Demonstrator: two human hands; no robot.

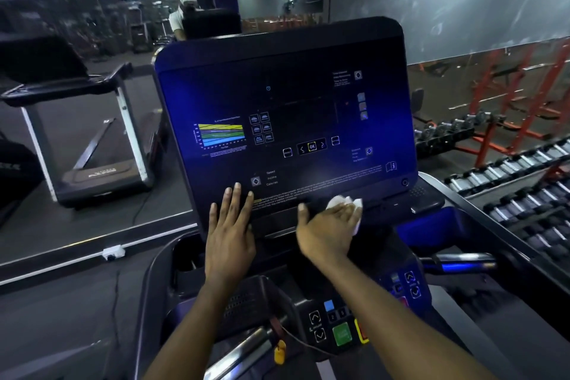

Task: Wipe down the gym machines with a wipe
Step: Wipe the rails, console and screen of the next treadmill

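Two bare hands reach up from six o'clock, set apart from each other on the lower edge of the treadmill console (287, 95). Beneath the forearms, at six o'clock, sit a green button (342, 333) among arrow keys and a yellow safety clip (279, 352) on a red cord. The left hand (229, 225) lies flat at seven o'clock of the screen, fingers straight and spread, holding nothing. The right hand (327, 231), at five o'clock of the screen, has its thumb stretched out and its fingers bent over a bunched white wipe (345, 202), pressing it against the console's bottom strip; the wipe pokes out past the fingertips and the outer side of the hand. The dark blue panel above shows a striped chart and an OK key. At three o'clock runs a rack of dumbbells (509, 182). At nine o'clock stands a second treadmill (92, 139), with a white wall socket (113, 252) nearer at eight o'clock. At eleven o'clock, far off, a mirror shows a person (182, 15).
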